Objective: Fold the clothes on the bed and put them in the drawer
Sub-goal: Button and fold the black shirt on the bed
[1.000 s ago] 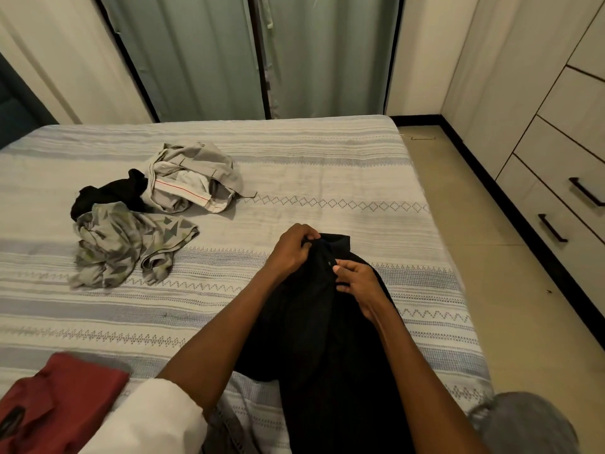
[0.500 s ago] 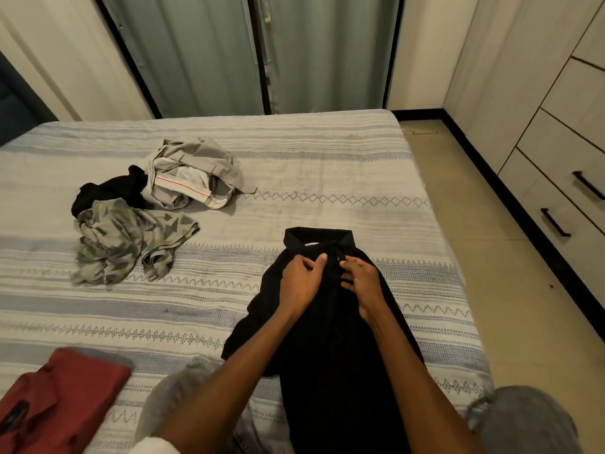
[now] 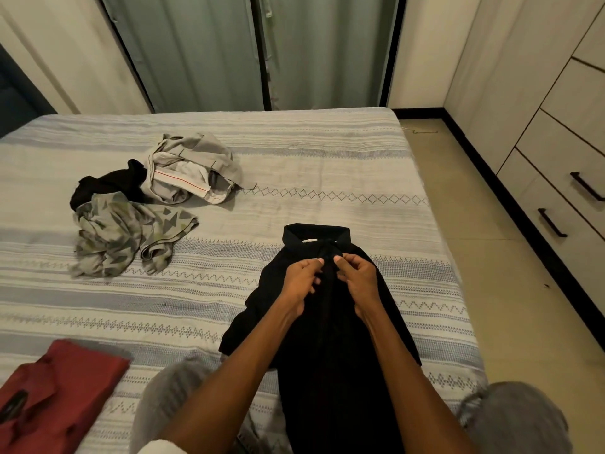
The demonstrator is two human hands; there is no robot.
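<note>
Striped grey bedding [image 3: 327,165] is serving as the work surface, where 2 hands are pinching the front placket of a black shirt [image 3: 330,322] just below its collar, the left hand [image 3: 299,285] and right hand [image 3: 358,280] nearly touching. Dark and collared, the shirt is lying flat near the bed's right edge, collar pointing away. Further left, a crumpled pile of grey trousers [image 3: 193,168], a patterned garment [image 3: 124,234] and black cloth [image 3: 111,185] is sitting. A red garment [image 3: 59,388] is lying at the near-left corner, and closed drawers [image 3: 569,204] are lining the right wall.

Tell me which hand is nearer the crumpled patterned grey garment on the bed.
Left. The left hand grips the black shirt, on the side toward the patterned grey garment; the right hand sits just beyond it, farther away.
</note>
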